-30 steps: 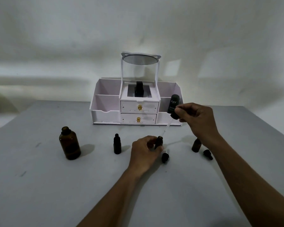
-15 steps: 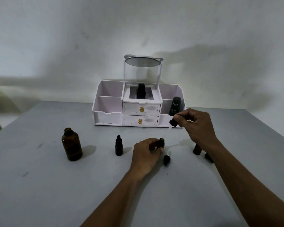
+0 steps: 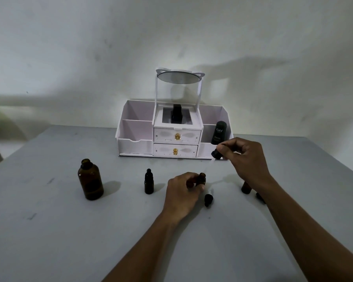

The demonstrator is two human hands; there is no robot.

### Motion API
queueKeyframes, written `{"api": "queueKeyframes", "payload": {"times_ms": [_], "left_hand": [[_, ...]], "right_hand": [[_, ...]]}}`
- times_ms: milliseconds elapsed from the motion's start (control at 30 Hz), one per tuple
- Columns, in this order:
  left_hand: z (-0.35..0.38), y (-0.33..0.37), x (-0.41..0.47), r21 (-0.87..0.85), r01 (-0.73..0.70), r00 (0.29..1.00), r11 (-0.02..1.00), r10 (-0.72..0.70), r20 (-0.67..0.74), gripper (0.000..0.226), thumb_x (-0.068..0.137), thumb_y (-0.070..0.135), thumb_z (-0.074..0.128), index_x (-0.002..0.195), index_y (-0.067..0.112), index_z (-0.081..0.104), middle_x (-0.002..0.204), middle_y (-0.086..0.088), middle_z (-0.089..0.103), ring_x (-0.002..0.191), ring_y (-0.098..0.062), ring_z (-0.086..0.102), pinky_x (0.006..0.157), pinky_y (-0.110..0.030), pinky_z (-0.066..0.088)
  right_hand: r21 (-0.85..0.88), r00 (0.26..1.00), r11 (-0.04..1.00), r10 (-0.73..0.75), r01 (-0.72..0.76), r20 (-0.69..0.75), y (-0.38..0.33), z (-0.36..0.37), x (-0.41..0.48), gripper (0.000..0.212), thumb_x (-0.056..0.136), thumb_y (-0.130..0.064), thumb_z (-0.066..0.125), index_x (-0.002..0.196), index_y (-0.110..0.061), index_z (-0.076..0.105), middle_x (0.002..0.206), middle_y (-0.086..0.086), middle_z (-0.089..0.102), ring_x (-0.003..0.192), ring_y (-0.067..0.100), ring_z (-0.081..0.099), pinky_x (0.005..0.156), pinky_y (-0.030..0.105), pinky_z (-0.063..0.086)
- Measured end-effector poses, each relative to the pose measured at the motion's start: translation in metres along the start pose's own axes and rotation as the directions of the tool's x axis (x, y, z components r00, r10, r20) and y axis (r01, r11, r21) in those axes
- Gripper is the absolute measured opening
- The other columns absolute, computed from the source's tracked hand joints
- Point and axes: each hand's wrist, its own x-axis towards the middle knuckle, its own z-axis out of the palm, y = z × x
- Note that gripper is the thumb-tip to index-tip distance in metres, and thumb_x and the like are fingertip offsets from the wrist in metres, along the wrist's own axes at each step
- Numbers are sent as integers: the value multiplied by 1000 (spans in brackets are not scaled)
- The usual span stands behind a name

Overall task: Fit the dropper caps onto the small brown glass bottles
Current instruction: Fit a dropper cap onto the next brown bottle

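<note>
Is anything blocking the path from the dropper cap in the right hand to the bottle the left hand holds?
Nothing visible does. The right hand pinches the dropper cap above and right of the open bottle; the left hand grips its side, mouth uncovered.

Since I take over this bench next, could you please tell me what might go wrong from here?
The dropper cap in the right hand is held tilted, so its thin tube could catch the rim of the small bottle that the left hand holds. The right wrist hangs close over another bottle and might knock it down. The loose cap beside the left hand could roll.
</note>
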Motion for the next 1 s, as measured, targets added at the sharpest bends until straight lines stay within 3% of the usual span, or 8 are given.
{"api": "queueKeyframes", "payload": {"times_ms": [267, 433, 533, 633, 767, 900, 1000], "left_hand": [[-1, 0, -1, -18, -11, 1000, 1000, 11, -4, 32, 85, 28, 73, 116, 23, 70, 110, 9, 72, 95, -4, 65, 91, -15, 50], [-1, 0, -1, -16, -11, 1000, 1000, 11, -3, 32, 84, 28, 73, 116, 24, 70, 110, 10, 72, 95, -3, 65, 93, -18, 50], [-2, 1, -2, -22, 4, 1000, 1000, -4, 6, 34, 84, 29, 73, 117, 24, 69, 111, 10, 71, 94, -1, 64, 93, -17, 49], [-4, 2, -5, -58, 39, 999, 998, -38, 14, 43, 84, 31, 72, 125, 22, 64, 116, 8, 69, 99, -2, 63, 93, -15, 48], [-14, 4, -19, -127, 74, 997, 989, -70, 36, 44, 83, 33, 73, 125, 24, 63, 116, 9, 66, 101, -2, 60, 92, -14, 47], [-36, -3, -45, -164, 103, 990, 981, -85, 112, 38, 83, 32, 75, 119, 28, 65, 114, 15, 66, 101, 3, 60, 93, -12, 47], [-65, -14, -67, -153, 115, 989, 982, -99, 106, 32, 83, 32, 74, 114, 29, 68, 108, 18, 65, 96, 7, 60, 80, -1, 44]], "right_hand": [[-48, 1000, 998, -28, 28, -7, -2, 2, 1, 4, 88, -16, 75, 88, -13, 77, 82, 4, 76, 77, 19, 70, 73, 22, 51], [-49, 999, 998, -26, 27, 31, -8, 0, 2, 11, 88, -19, 75, 94, -11, 79, 86, 4, 77, 77, 18, 71, 79, 32, 58], [-17, 999, 999, -35, 36, 18, -18, -4, 4, 3, 86, -21, 76, 88, -21, 78, 81, -7, 76, 72, 9, 70, 76, 30, 58], [36, 998, 997, -65, 65, -22, -33, -13, 9, 10, 86, -20, 77, 83, -29, 74, 71, -17, 74, 66, 3, 69, 71, 24, 55], [172, 994, 979, -106, 111, -42, -64, -19, 16, 11, 88, -6, 73, 85, -16, 72, 64, -22, 72, 55, -2, 67, 59, 9, 51], [241, 986, 957, -157, 164, -48, -96, -12, 17, 12, 89, -10, 72, 84, -21, 74, 72, -13, 76, 67, 17, 71, 56, 22, 57], [276, 980, 941, -198, 197, -26, -115, 4, 17, 3, 88, -15, 74, 89, -16, 77, 78, 3, 78, 79, 30, 74, 69, 39, 61]]}}
